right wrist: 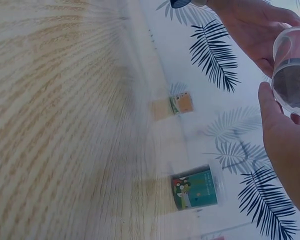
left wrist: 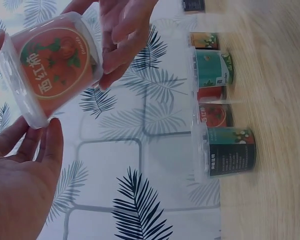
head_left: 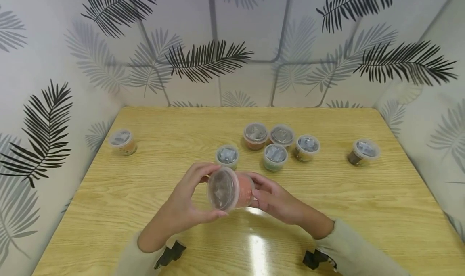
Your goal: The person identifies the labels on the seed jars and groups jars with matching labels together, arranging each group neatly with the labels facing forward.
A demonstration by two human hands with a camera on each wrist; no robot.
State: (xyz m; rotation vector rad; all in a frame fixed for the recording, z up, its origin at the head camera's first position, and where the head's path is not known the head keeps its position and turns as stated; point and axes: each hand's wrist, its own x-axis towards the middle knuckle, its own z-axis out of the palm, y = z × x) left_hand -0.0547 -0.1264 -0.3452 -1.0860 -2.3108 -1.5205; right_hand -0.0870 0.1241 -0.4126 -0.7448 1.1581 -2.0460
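Observation:
Both hands hold a lidded plastic cup [head_left: 244,190] above the table, tilted on its side with its clear lid [head_left: 220,189] toward the left. In the left wrist view its red label [left wrist: 57,62] carries tomato pictures and Chinese characters. My left hand [head_left: 183,205] grips the lid's rim, thumb below and fingers above. At the base end, my right hand [head_left: 277,201] holds the cup between thumb and fingers. Through the lid something grey and wrinkled shows; I cannot tell what it is. The right wrist view catches only part of the cup [right wrist: 292,82] at its edge.
Beyond the hands, similar lidded cups stand grouped on the wooden table [head_left: 174,134], including a green one [head_left: 275,157] and a red one [head_left: 255,135]. Single cups stand at the far left [head_left: 123,142] and the right [head_left: 363,152]. Leaf-patterned wall covering [head_left: 250,86] borders the table.

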